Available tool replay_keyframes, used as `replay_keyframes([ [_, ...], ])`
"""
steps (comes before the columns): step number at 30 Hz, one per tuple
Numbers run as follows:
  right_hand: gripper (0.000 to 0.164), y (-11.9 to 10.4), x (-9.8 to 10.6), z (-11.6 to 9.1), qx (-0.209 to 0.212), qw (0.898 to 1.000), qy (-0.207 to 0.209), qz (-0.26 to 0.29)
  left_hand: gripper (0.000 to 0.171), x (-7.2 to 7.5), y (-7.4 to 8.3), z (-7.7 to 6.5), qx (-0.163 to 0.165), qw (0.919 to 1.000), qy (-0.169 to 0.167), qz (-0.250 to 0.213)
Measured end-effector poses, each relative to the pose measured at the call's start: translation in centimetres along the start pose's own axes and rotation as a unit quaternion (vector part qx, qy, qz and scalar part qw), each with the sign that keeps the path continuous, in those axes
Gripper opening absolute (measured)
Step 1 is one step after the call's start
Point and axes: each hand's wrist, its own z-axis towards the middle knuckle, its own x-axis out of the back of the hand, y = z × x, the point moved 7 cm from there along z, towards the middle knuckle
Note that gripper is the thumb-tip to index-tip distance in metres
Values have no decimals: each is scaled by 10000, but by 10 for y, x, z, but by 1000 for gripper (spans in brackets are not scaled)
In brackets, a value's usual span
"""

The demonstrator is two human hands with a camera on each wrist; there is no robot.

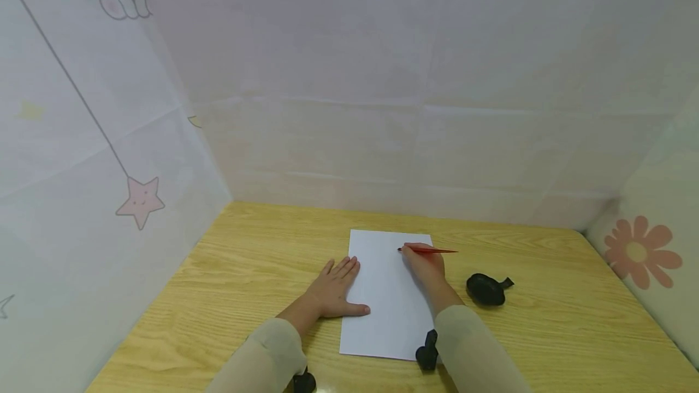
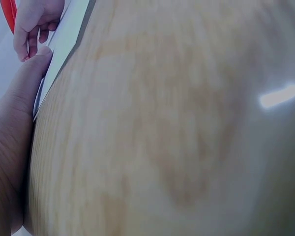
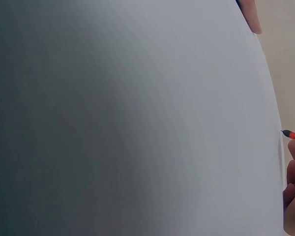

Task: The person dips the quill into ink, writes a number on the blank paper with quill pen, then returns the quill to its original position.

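A white sheet of paper [image 1: 389, 296] lies lengthwise on the wooden table. My left hand [image 1: 335, 290] rests on its left edge, fingers spread and thumb reaching onto the sheet. In the left wrist view, the thumb of the left hand [image 2: 12, 118] runs along the paper's edge. Over the upper right of the sheet, my right hand [image 1: 426, 265] pinches a slim red pen [image 1: 437, 250] with a dark tip. Its tapered end points right. The right wrist view shows the pen's fine tip [image 3: 286, 132] close over the paper, beside the curled fingers [image 3: 292, 169].
A black rounded object with a short tab [image 1: 486, 290] lies on the table [image 1: 568, 320] to the right of the paper. A pale cloth backdrop [image 1: 382, 108] rises behind the table and along both sides. Small black devices [image 1: 428, 353] sit at the wrists.
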Motion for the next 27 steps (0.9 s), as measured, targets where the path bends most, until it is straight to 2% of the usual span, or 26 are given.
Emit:
replay_keyframes([
  [1, 41, 1, 0, 0, -139, 9984, -13, 546, 107, 0, 0, 0, 2, 10000, 0, -4],
  [3, 43, 5, -2, -1, -460, 9843, 23, 1705, 107, 0, 0, 0, 10, 10000, -1, -10],
  [7, 47, 4, -2, -1, -397, 9892, 41, 1407, 107, -1, 0, 0, 14, 10000, -3, -40],
  [11, 44, 4, -2, -3, -290, 9933, 23, 1122, 108, -2, -1, 2, 22, 10000, 1, -5],
  [13, 41, 4, -3, -3, -283, 9927, 5, 1169, 108, -3, -2, 2, 24, 10000, 7, 12],
  [15, 37, 4, -3, -3, -356, 9881, -12, 1497, 108, -3, -2, 3, 25, 10000, -2, -6],
  [18, 37, 4, -4, -2, -392, 9849, -24, 1685, 108, -4, -3, 4, 23, 10000, -10, -32],
  [20, 39, 4, -4, -2, -360, 9871, -4, 1561, 108, -4, -3, 4, 26, 10000, -26, -42],
  [24, 45, 3, -2, 0, -223, 9952, 76, 951, 107, -3, -3, 4, 26, 10000, -26, -40],
  [27, 43, 6, -3, 2, -399, 9855, 44, 1648, 107, -3, -2, 3, 27, 10000, -18, -26],
])
